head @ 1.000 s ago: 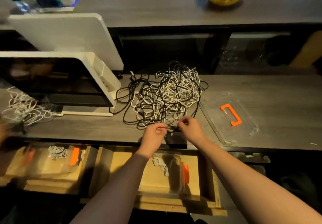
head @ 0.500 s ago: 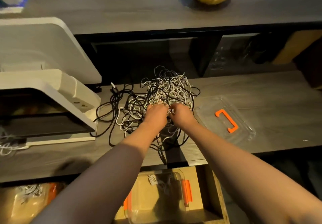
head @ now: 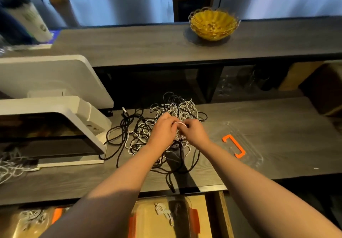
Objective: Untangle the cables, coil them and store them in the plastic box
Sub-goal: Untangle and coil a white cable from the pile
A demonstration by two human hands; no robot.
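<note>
A tangled heap of black and white cables lies on the grey wooden counter. My left hand and my right hand meet over the heap's middle, and both pinch a short white cable stretched between their fingertips. Below the counter's front edge stands an open clear plastic box with orange latches, a coiled white cable inside it. Its clear lid with an orange handle lies flat on the counter to the right of the heap.
A white machine with a dark screen stands at the left, more white cable beside it. A second clear box sits lower left. A yellow wire basket rests on the raised back shelf.
My hands moved from the heap's near edge onto its middle and lifted a white cable between them. The view tilted upward, showing the back shelf and room beyond.
</note>
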